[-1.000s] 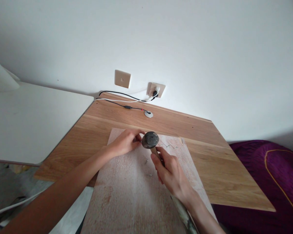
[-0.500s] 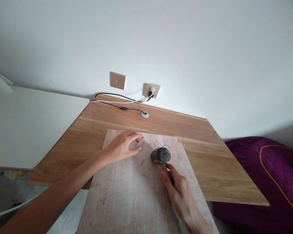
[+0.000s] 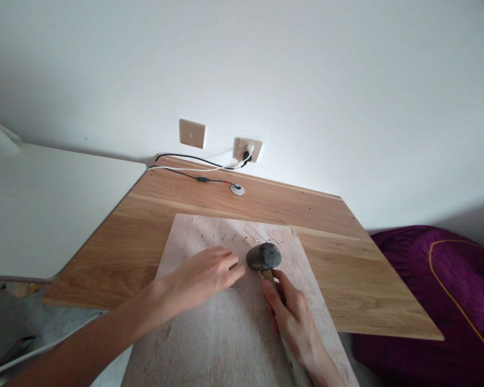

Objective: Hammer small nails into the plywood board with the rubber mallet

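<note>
My right hand (image 3: 296, 317) is wrapped around the handle of a mallet (image 3: 264, 257) with a dark, rounded head, held just over a pale wooden board (image 3: 221, 338). Left of the mallet head, my left hand (image 3: 215, 271) is low over the board, thumb and fingertips pinched together; whatever is between them is hidden. A loose nail (image 3: 237, 290) lies just below those fingers. Beyond both hands, several nails (image 3: 245, 239) stand in a row across the board's far end, some tilted. Two small dark marks (image 3: 213, 236) continue the row on the left.
The board rests on a brown wooden desk (image 3: 379, 285) against a white wall. Black and white cables (image 3: 201, 179) run from a wall socket (image 3: 248, 150) along the desk's back. A white table (image 3: 64, 209) adjoins at left; a purple cushion-like thing (image 3: 407, 279) sits at right.
My left hand has come down and toward me from the nail row, its spread fingers now closing where a loose nail lay. The mallet and my right hand have barely moved.
</note>
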Motion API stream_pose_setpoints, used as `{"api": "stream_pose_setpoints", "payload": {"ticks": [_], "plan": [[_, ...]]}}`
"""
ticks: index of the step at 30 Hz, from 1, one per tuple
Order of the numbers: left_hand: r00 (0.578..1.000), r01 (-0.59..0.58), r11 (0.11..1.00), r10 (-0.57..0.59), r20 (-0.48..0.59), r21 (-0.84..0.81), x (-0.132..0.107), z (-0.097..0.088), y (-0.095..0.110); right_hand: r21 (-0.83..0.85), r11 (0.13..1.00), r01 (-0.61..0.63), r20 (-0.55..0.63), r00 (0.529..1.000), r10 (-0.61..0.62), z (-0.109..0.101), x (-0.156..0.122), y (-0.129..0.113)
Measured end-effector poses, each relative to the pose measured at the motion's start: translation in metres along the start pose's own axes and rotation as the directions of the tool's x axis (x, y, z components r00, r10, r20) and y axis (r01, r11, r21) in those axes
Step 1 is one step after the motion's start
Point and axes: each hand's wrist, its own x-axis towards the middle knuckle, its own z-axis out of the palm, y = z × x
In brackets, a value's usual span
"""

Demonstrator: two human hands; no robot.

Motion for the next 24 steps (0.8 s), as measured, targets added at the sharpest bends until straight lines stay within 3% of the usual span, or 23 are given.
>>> {"api": "stream_pose_setpoints", "payload": {"ticks": [2, 4, 6, 7, 10, 17, 24], "plan": [[0.971, 0.178, 0.955, -0.21, -0.116, -0.239, -0.002, 0.001, -0.026, 0.008, 1.0, -0.003, 0.009, 1.0, 0.003, 0.0, -0.001, -0.001], [0.865, 0.32, 0.818, -0.458, -0.205, -0.478, -0.006, 0.006, -0.055, 0.007, 1.0, -0.014, 0.017, 1.0, 0.014, 0.0, -0.001, -0.001], [0.78, 0.35, 0.694, -0.588, -0.214, -0.63, -0.01, 0.012, -0.077, -0.004, 1.0, -0.019, 0.02, 1.0, 0.02, 0.0, 0.0, -0.001], [0.767, 0.352, 0.665, -0.609, -0.205, -0.659, -0.012, 0.015, -0.084, -0.011, 1.0, -0.016, 0.015, 1.0, 0.016, 0.0, 0.0, -0.001], [0.77, 0.349, 0.659, -0.607, -0.198, -0.666, -0.018, 0.022, -0.089, -0.019, 1.0, 0.0, 0.009, 1.0, 0.0, 0.0, 0.001, 0.001], [0.797, 0.324, 0.677, -0.571, -0.195, -0.661, -0.014, 0.018, -0.075, 0.0, 1.0, -0.022, 0.014, 1.0, 0.022, -0.001, -0.001, 0.005], [0.84, 0.268, 0.801, -0.466, -0.278, -0.535, -0.015, 0.02, -0.075, -0.007, 1.0, -0.003, 0.011, 1.0, 0.003, 0.0, 0.001, 0.001]]}}
